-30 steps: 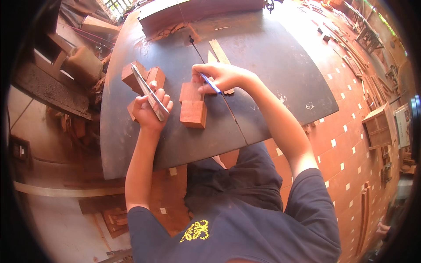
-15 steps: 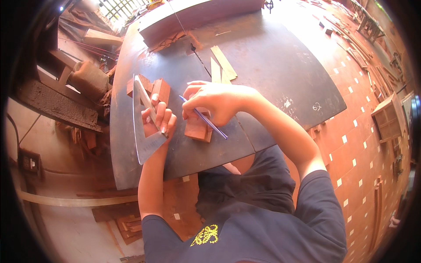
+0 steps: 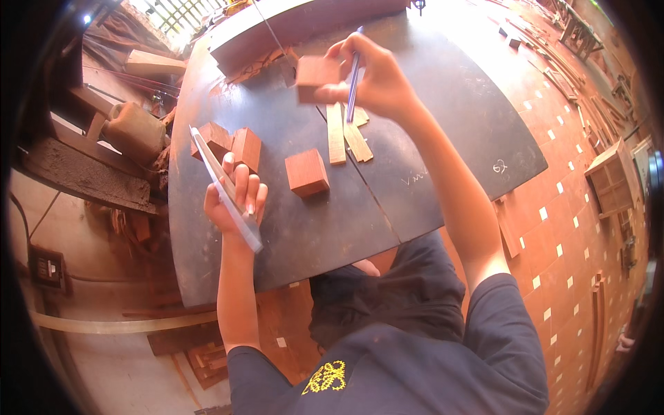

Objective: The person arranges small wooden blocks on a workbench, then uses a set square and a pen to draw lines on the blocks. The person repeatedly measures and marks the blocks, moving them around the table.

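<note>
My left hand point(image 3: 236, 197) is closed round a triangular set square point(image 3: 225, 187), now seen nearly edge-on above the near left of the dark table. Farther off, my right hand point(image 3: 366, 76) is raised over the table. Between its fingers and thumb it grips a reddish wooden block point(image 3: 317, 79), slightly blurred. A blue pen point(image 3: 354, 83) is tucked in the same hand. Another wooden block point(image 3: 307, 173) rests on the table between the hands. Just beyond the set square sit two more, a left block point(image 3: 214, 138) and a right block point(image 3: 246, 149).
Thin pale wood strips point(image 3: 336, 138) lie on the dark tabletop point(image 3: 456, 138), below my right hand. A long wooden beam point(image 3: 297, 28) spans the far edge. Machinery point(image 3: 135, 131) stands at the left, and timber pieces point(image 3: 567, 72) lie on the tiled floor at right.
My right hand has moved away from me, lifting a block with the pen still in its grip. A block that it partly covered now shows on the table. The set square has turned edge-on.
</note>
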The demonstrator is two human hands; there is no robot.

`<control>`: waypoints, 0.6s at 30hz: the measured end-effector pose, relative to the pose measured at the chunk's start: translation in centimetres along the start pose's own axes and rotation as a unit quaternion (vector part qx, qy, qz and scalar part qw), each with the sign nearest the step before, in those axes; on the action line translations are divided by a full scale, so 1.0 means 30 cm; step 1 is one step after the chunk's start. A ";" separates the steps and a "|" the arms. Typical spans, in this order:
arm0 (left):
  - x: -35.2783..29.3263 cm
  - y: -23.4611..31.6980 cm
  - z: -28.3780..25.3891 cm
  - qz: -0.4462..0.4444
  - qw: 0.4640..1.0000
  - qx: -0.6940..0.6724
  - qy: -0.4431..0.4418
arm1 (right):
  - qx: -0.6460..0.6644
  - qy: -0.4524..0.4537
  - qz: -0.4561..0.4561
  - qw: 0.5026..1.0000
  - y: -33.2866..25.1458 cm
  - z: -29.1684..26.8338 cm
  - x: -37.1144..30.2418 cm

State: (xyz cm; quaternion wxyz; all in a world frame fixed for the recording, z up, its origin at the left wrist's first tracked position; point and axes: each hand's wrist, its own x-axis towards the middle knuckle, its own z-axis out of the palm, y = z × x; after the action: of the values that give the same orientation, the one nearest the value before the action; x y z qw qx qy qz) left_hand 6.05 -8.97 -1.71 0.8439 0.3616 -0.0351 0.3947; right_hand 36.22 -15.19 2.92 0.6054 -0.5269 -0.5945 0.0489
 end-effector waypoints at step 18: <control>0.011 -0.087 -0.021 0.002 0.957 0.217 0.191 | -0.354 0.085 0.168 0.916 0.260 -0.100 -0.008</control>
State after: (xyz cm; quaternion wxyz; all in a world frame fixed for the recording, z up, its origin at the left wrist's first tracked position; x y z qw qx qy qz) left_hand 7.95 -9.47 -3.57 0.7353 0.4534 0.2127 0.4567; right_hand 42.90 -13.66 -1.89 0.4099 -0.8011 -0.4223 -0.1088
